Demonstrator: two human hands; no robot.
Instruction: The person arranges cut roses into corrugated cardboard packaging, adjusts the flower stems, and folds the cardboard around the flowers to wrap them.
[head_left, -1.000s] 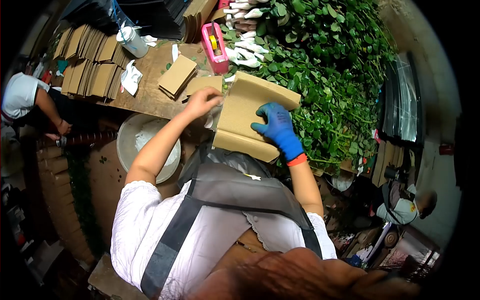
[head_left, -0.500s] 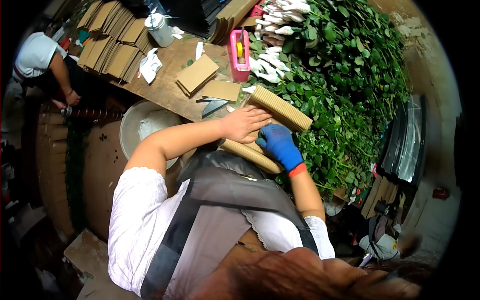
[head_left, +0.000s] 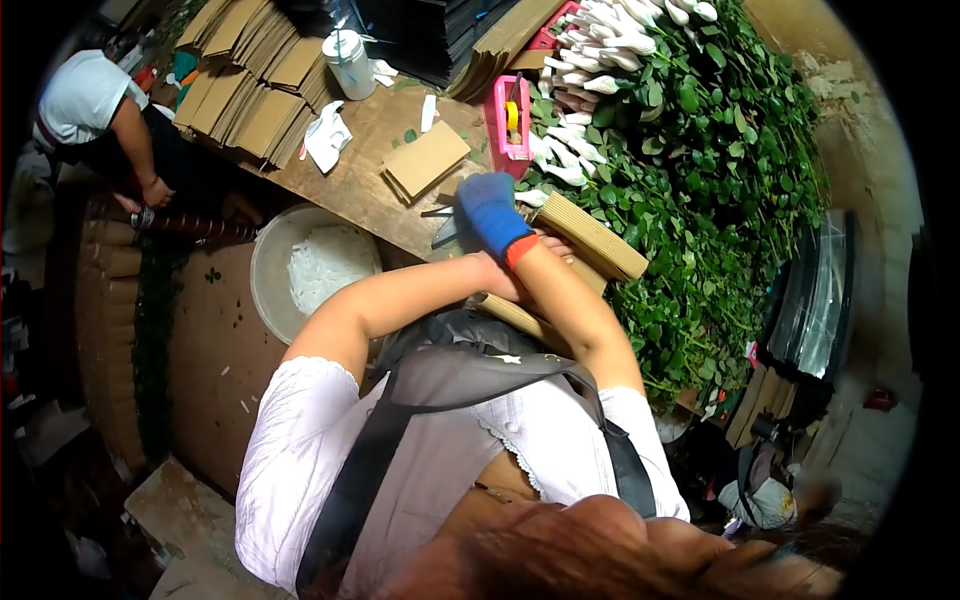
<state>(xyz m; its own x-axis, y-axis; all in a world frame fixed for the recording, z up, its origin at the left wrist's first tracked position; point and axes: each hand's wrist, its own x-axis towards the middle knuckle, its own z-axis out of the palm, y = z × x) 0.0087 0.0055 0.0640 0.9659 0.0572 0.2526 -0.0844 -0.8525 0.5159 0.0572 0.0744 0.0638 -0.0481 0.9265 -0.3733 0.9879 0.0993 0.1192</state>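
My left hand (head_left: 512,275) is bare and lies on the corrugated cardboard sheet (head_left: 592,236), whose long edges are folded up. The right wrist covers part of it, and its visible fingers lie flat. Crossed over it, my right hand (head_left: 488,208) in a blue glove is at the table beside the pink tape dispenser (head_left: 510,135). Its fingertips are turned away, so what they hold, if anything, is hidden. Grey blades (head_left: 445,232) show beside the glove. Small cardboard pieces (head_left: 425,162) lie to its left.
Leafy stems (head_left: 700,200) with white-wrapped heads (head_left: 600,50) cover the right side. Cardboard stacks (head_left: 245,100), a white jar (head_left: 349,65) and a white cloth (head_left: 327,137) are at the upper left. A tub (head_left: 268,280) stands below the table edge. Another person (head_left: 95,105) is at far left.
The corrugated sheet's sides have come up. My left hand has moved onto it. My right hand has left the sheet and crossed leftward over my left hand, where a single flat card no longer shows.
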